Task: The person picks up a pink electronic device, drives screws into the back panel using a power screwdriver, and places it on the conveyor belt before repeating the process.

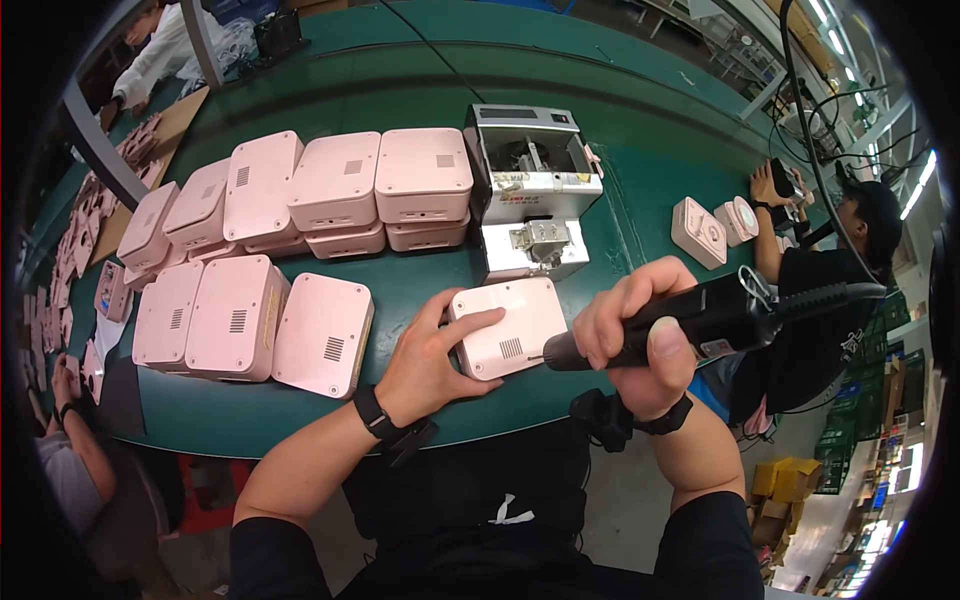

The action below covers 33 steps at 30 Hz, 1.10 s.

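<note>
A pale pink square plastic housing (535, 310) lies on the green table in front of me, its vented face up. My left hand (418, 358) grips its left side, with the index finger across the top and the thumb along the near edge. In my right hand (640, 295) is a black electric screwdriver (715, 318), held sideways with its cable running off to the right. Its thin bit points left, at the housing's near right corner; whether it touches a screw there I cannot tell. Just beyond the housing stands a silver and black screw feeder (535, 190).
Stacked pink housings (335, 180) fill the table's left side, and a single one (322, 335) lies nearest my left hand. Pink units (700, 232) sit at the right, near a co-worker (810, 290) in black. Other people work at the left. A black cable (800, 90) hangs at the right.
</note>
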### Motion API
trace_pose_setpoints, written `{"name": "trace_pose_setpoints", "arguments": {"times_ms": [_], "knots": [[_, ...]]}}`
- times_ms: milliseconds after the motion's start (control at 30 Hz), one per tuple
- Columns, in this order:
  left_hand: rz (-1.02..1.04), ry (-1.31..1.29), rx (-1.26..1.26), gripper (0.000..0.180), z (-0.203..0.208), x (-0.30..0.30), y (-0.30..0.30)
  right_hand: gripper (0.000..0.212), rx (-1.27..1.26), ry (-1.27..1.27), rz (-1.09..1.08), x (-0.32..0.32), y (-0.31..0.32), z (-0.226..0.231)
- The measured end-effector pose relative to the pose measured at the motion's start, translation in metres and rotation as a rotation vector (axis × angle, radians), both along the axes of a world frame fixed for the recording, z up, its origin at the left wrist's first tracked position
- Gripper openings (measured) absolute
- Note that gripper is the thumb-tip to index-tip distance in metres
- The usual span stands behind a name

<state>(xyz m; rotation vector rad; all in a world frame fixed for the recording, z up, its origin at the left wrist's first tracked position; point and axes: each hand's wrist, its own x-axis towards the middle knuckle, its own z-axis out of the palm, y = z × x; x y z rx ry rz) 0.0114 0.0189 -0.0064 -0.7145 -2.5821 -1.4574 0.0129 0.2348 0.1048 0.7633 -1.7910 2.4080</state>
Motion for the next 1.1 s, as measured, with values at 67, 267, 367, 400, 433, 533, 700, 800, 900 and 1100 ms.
{"name": "trace_pose_setpoints", "arguments": {"times_ms": [67,267,367,400,433,533,700,800,900,1100], "knots": [[-0.006,-0.024,0.008,0.076,0.000,0.001,0.001,0.037,-0.003,0.003,-0.004,0.001,0.001,-0.001],[-0.016,0.006,-0.013,0.075,0.004,-0.002,0.001,0.037,0.008,0.009,-0.001,-0.007,0.001,0.011],[-0.017,0.010,-0.028,0.075,0.004,-0.001,0.000,0.034,-0.041,0.039,-0.047,-0.028,0.000,0.024],[-0.024,0.005,-0.024,0.075,0.004,-0.001,0.001,0.031,-0.085,0.066,-0.091,-0.037,0.000,0.029],[-0.035,0.000,-0.022,0.075,0.004,-0.002,0.001,0.029,-0.129,0.094,-0.139,-0.044,-0.001,0.033],[-0.050,-0.004,-0.018,0.074,0.004,-0.001,0.002,0.025,-0.038,0.140,-0.280,-0.069,-0.002,0.029],[-0.059,-0.017,0.000,0.074,0.004,-0.004,0.000,0.022,0.118,0.095,-0.294,-0.081,0.000,0.037],[-0.049,-0.021,0.016,0.074,0.003,-0.004,-0.002,0.025,-0.097,-0.091,-0.213,-0.052,-0.010,0.031],[-0.046,-0.008,0.022,0.075,0.002,-0.003,-0.004,0.033,-0.146,-0.052,-0.051,-0.013,-0.018,0.038],[-0.071,-0.008,0.029,0.077,-0.003,-0.003,-0.004,0.051,0.082,-0.031,-0.029,0.022,-0.038,0.050]]}}
